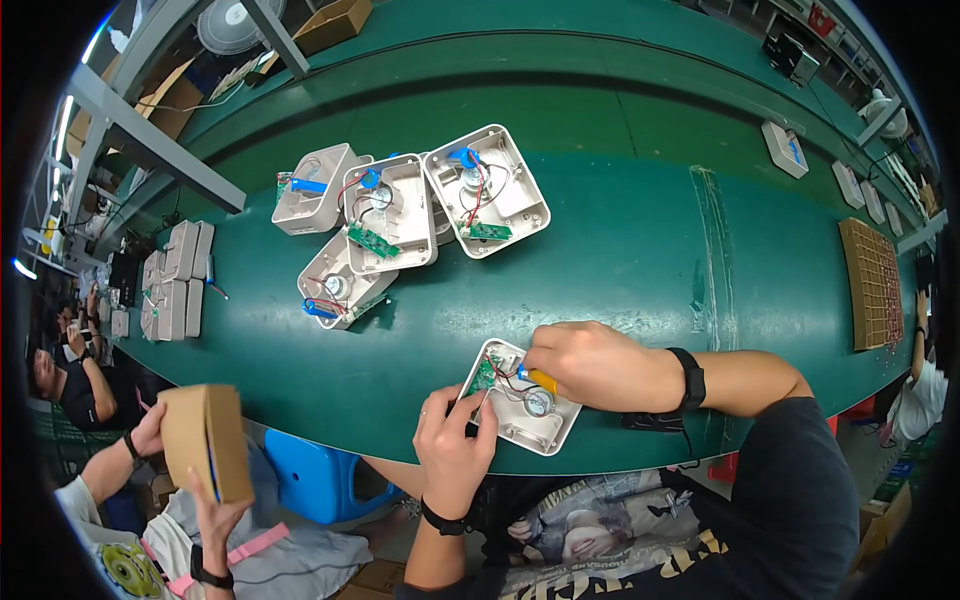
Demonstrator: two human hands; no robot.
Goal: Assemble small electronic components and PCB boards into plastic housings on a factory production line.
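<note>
In front of me lies an open white plastic housing [550,437], tilted on the bench. Inside it are a green circuit board [485,375], thin wires and a round metal-coloured part [539,403]. My left hand [455,440] grips the housing's left edge, with fingertips by the board. Above the housing's right side, my right hand [590,365] is closed around a small yellow piece [543,380]; most of it is hidden, so its kind is unclear. A bit of blue shows beside its tip, near the wires.
Several similar housings with boards and wires sit in a loose stack [395,225] beyond my hands. More housings [180,280] stand at the far left. A divided cardboard tray [872,285] lies at the right. A co-worker at left holds a cardboard box [205,440] beside a blue stool [310,475].
</note>
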